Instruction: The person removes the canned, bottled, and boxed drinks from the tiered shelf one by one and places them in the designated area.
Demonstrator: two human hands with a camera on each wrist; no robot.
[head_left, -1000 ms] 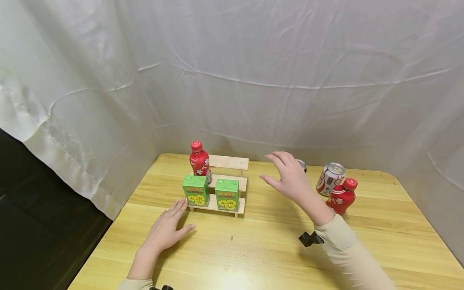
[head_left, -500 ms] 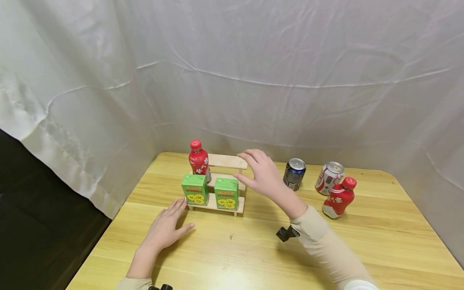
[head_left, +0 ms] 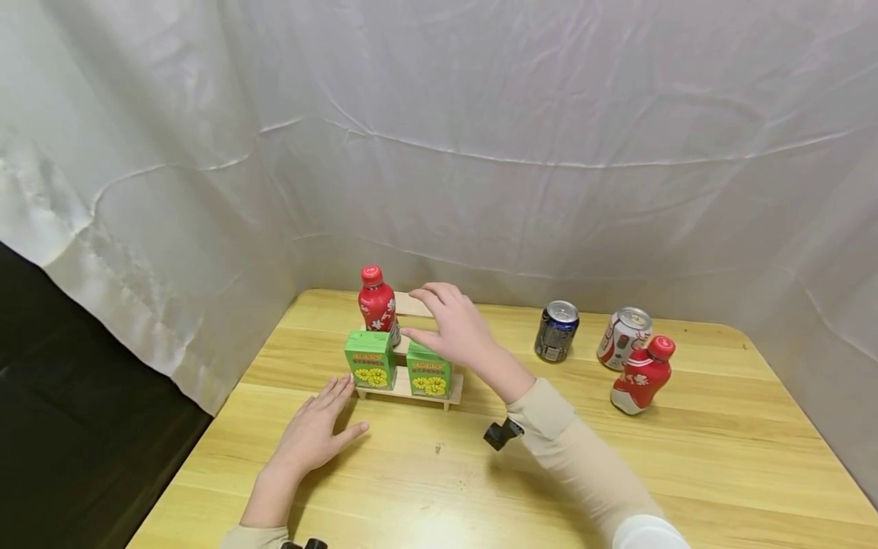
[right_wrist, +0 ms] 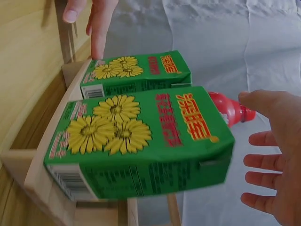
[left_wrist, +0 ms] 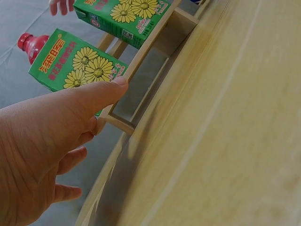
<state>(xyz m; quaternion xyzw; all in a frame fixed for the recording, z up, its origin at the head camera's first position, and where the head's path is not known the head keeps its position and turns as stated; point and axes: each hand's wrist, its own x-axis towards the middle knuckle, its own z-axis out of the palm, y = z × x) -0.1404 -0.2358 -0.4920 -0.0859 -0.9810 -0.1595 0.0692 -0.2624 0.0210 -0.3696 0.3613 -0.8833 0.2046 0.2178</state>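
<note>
A small wooden tiered rack [head_left: 403, 386] stands on the table, with a left green drink carton [head_left: 371, 364] and a right green drink carton [head_left: 430, 375] on its lowest step. A red bottle [head_left: 376, 305] is upright on the step behind the left carton. My left hand [head_left: 310, 436] lies flat at the rack's front left corner, fingertips right at its end and thumb spread. My right hand [head_left: 454, 329] hovers over the right carton, thumb and fingers apart with nothing between them, pointing towards the bottle. It partly hides the right carton's top and the upper steps.
On the wooden table [head_left: 741, 457], right of the rack, stand a dark blue can [head_left: 556, 332], a white can [head_left: 623, 339] and a second red bottle [head_left: 642, 375], close in front of the white can. Pale curtains [head_left: 549, 213] hang behind and beside the table.
My right hand has moved left from beside the dark blue can to over the rack, uncovering the can and the second red bottle. The left hand has stayed in place.
</note>
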